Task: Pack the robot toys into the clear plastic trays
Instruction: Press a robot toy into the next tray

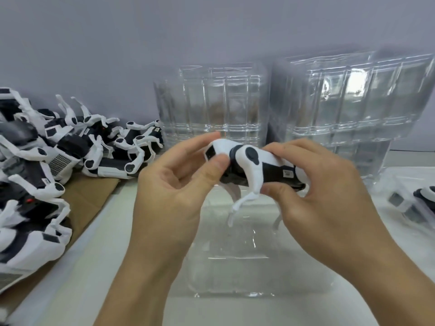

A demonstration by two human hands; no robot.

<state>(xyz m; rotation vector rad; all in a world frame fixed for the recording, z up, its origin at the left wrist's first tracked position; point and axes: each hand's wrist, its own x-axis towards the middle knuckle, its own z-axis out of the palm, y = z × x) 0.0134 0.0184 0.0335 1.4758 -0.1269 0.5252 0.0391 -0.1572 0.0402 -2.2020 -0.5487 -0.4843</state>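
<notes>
A white and black robot dog toy point(253, 164) is held in the air above a clear plastic tray point(230, 262) that lies on the white table. My left hand point(174, 184) pinches the toy's head end between thumb and fingers. My right hand point(322, 187) grips its body and rear from the right. The toy's white legs hang down toward the tray. The tray under it looks to hold nothing.
A heap of several robot dog toys point(54, 161) lies on brown cardboard point(91, 196) at the left. Two tall stacks of clear trays point(211, 107) point(348, 109) stand against the back wall. At the right edge, another tray holds a packed toy point(421, 201).
</notes>
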